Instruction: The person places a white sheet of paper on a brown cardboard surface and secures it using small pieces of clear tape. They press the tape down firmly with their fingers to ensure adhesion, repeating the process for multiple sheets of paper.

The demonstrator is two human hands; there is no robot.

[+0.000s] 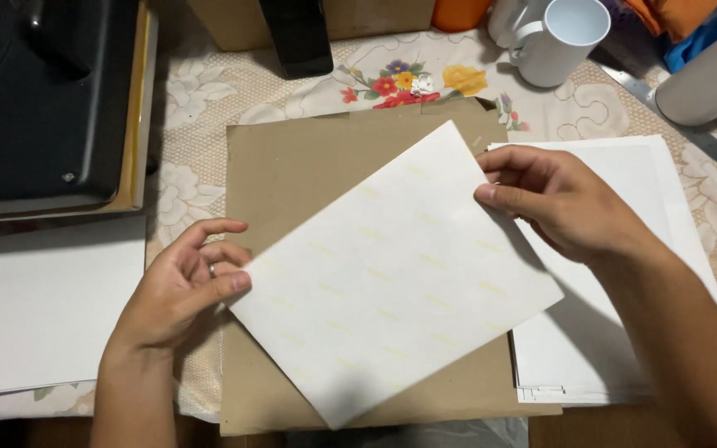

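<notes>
Over the brown cardboard sheet (pixel 292 166), a white sheet of paper (pixel 392 274) with faint yellowish marks sits rotated, its corners off square with the board. Left hand (pixel 180 290): thumb and forefinger closed lightly on the sheet's left corner, remaining fingers spread open, ring visible. Right hand (pixel 553 199): fingertips pinched on the right edge near the upper corner. Both grips are light pinches, not a full clasp.

Paper rests flat on the cardboard; no curl seen. Stack of white sheets (pixel 624 348) lies just right, partly under the right forearm. White board (pixel 35 307) to the left, dark machine (pixel 43 91) above it. Two white mugs (pixel 562 37) stand at the far edge on the floral tablecloth (pixel 209 91).

Judgement: handling by corners only keeps the face clean; equal tension from both sides should prevent creasing while turning it.
</notes>
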